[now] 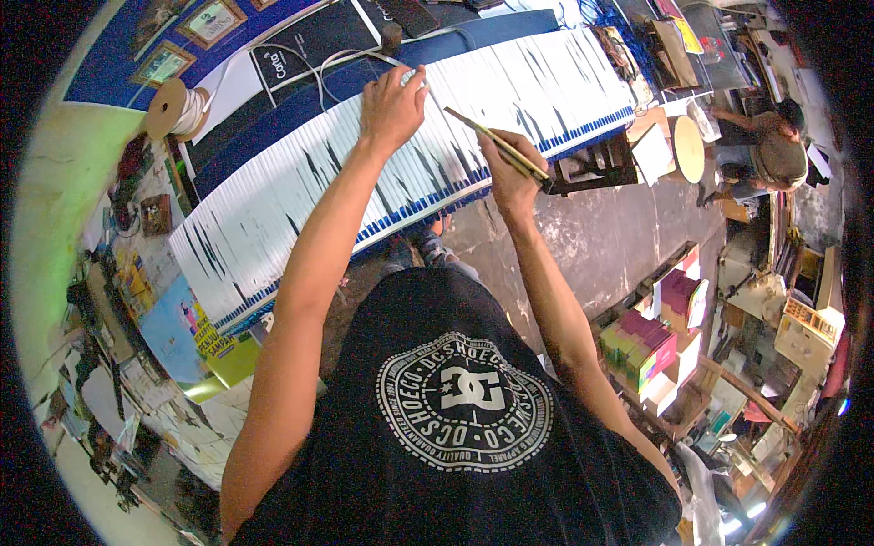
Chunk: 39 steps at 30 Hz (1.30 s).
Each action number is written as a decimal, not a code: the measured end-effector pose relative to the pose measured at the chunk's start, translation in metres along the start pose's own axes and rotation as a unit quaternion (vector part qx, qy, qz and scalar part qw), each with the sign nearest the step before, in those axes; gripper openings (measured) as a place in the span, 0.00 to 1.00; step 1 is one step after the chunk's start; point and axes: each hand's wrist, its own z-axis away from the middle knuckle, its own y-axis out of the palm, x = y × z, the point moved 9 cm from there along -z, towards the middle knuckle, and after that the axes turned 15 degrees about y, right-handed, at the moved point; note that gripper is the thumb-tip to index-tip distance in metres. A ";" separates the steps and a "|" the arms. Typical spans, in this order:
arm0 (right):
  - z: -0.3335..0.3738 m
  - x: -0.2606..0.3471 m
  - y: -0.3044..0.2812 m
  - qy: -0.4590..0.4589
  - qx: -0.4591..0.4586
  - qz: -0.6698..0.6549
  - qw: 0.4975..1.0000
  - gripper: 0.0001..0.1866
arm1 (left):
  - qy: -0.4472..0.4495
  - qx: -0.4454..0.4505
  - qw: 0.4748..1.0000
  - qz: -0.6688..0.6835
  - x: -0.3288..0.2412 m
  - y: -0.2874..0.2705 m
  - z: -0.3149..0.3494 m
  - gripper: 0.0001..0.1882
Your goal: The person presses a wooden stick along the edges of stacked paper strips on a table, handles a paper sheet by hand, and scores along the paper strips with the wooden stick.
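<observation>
- Left hand [393, 109] — palm down, fingers bent near the far edge of the row of white strips [414, 156]; can't tell if it's pinching one or just resting.
- Row of white strips runs slantwise beneath both hands, packed side by side, dark gaps between some; blue ends [401, 217] face the wearer's body.
- Right hand [514, 177] — closed around a thin stick-like tool [472, 124], tip over the row, aimed toward the left hand. Tip contact: can't tell.
- Step, my read: working over the strips, tool right, left hand steadying. Next move likely needs light tip control, left fingers out of its path.
</observation>
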 end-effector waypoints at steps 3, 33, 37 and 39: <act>-0.011 -0.021 0.004 0.063 0.044 -0.147 0.986 0.14 | -0.009 0.003 1.000 0.009 0.000 -0.001 0.000 0.21; -0.004 0.008 0.024 -0.168 0.007 0.079 0.983 0.05 | 0.005 -0.034 0.999 0.003 -0.001 -0.005 0.004 0.20; 0.000 0.015 0.025 -0.175 0.020 0.090 0.980 0.04 | 0.011 -0.049 0.999 -0.011 0.000 -0.004 0.005 0.20; 0.001 0.014 0.027 -0.159 0.042 0.099 0.981 0.04 | 0.010 -0.047 0.999 -0.008 0.002 -0.002 0.005 0.20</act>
